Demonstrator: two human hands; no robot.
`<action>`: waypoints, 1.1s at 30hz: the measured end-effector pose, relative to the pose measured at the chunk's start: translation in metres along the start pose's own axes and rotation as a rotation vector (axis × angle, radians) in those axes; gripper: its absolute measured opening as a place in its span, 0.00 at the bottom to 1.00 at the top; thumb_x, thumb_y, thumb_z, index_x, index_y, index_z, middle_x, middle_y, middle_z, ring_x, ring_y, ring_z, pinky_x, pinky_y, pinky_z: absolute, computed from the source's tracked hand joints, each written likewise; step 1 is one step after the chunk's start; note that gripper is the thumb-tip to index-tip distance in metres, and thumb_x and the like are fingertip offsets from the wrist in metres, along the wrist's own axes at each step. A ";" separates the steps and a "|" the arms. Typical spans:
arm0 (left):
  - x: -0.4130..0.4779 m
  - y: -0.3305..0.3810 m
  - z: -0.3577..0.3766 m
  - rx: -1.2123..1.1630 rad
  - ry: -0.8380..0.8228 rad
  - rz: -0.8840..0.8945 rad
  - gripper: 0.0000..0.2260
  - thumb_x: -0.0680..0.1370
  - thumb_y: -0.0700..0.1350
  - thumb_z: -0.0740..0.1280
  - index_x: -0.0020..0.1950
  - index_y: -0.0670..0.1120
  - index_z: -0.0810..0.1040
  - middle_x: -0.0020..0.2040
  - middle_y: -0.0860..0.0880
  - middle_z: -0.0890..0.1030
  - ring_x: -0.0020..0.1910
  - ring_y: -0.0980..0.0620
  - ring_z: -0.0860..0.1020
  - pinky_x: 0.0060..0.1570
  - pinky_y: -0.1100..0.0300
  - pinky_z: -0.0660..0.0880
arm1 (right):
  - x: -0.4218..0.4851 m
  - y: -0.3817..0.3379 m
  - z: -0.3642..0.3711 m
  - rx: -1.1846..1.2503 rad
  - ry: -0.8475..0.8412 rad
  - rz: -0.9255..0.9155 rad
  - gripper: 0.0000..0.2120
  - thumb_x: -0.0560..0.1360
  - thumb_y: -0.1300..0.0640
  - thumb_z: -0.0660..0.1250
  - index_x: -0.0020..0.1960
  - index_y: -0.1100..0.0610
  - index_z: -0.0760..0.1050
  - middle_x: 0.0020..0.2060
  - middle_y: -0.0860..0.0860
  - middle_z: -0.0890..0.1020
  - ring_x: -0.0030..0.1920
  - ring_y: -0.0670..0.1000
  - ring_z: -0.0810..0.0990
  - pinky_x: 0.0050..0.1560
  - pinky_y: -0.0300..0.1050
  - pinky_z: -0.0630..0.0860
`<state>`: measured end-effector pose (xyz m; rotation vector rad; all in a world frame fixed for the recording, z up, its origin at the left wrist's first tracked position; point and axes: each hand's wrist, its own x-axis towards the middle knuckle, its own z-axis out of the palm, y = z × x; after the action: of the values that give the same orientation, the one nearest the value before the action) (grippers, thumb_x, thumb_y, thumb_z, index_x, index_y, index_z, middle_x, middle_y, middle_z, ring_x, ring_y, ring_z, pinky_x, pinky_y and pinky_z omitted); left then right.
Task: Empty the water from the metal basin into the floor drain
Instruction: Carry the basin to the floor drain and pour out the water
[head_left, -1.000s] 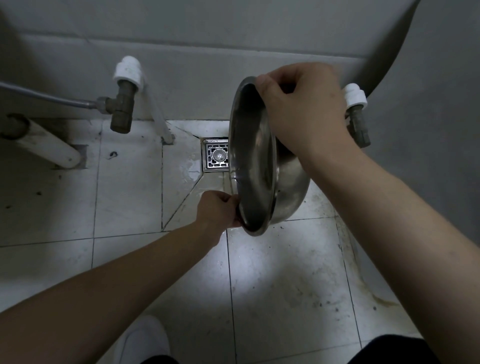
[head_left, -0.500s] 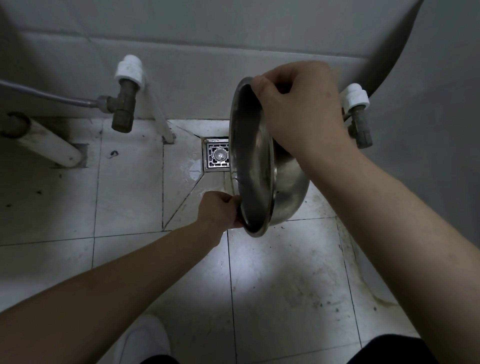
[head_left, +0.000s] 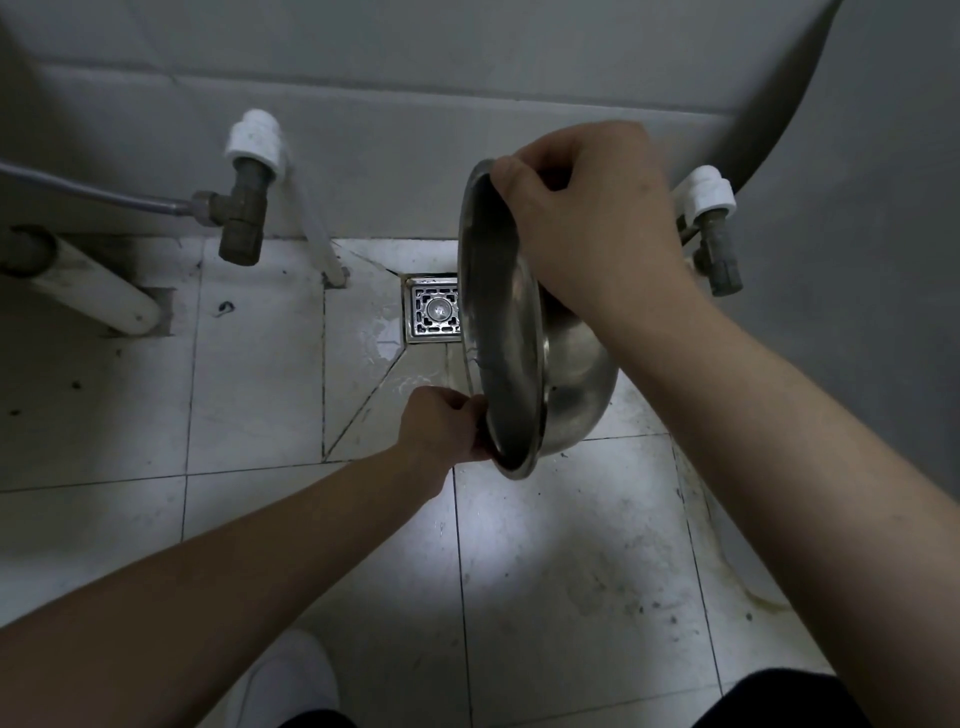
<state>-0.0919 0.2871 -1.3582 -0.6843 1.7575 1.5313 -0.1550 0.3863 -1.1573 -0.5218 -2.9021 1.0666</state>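
The metal basin (head_left: 506, 343) is tipped almost on edge, its open mouth facing left toward the square floor drain (head_left: 432, 310). My right hand (head_left: 592, 223) grips the basin's upper rim from above. Low down, my left hand (head_left: 441, 423) pinches the bottom rim. The basin's right edge hides part of the drain grate. I see no water inside the basin; wet patches shine on the tiles (head_left: 384, 348) beside the drain.
A brass valve (head_left: 241, 218) with a white cap and grey hose juts from the wall at left, above a white pipe (head_left: 93, 293). Another valve (head_left: 714, 234) sits at right under a curved fixture. My white shoe (head_left: 291, 680) is at the bottom.
The basin has dipped very slightly at its lower rim; both hands keep the same grip. Otherwise the scene holds still.
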 end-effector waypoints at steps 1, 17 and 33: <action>-0.001 0.000 0.000 -0.003 -0.002 -0.001 0.11 0.80 0.37 0.69 0.38 0.36 0.80 0.25 0.49 0.83 0.28 0.45 0.85 0.29 0.54 0.83 | 0.000 0.000 0.000 0.003 0.001 0.001 0.15 0.81 0.48 0.66 0.50 0.58 0.85 0.43 0.51 0.87 0.44 0.49 0.84 0.52 0.52 0.82; -0.008 0.001 0.002 -0.019 -0.018 -0.017 0.12 0.81 0.33 0.63 0.38 0.35 0.78 0.31 0.44 0.82 0.27 0.46 0.84 0.35 0.46 0.85 | -0.002 0.000 0.000 0.001 0.005 -0.018 0.13 0.80 0.48 0.66 0.49 0.55 0.86 0.41 0.47 0.87 0.43 0.47 0.84 0.50 0.48 0.81; -0.017 0.010 -0.026 -0.027 0.073 -0.028 0.09 0.82 0.36 0.64 0.44 0.38 0.81 0.40 0.41 0.84 0.30 0.49 0.85 0.35 0.54 0.85 | 0.000 0.010 -0.009 0.087 0.040 0.013 0.13 0.80 0.51 0.67 0.49 0.59 0.86 0.46 0.53 0.88 0.48 0.51 0.85 0.56 0.51 0.81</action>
<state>-0.0932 0.2622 -1.3378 -0.7840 1.7763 1.5307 -0.1504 0.3994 -1.1565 -0.5521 -2.8068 1.1645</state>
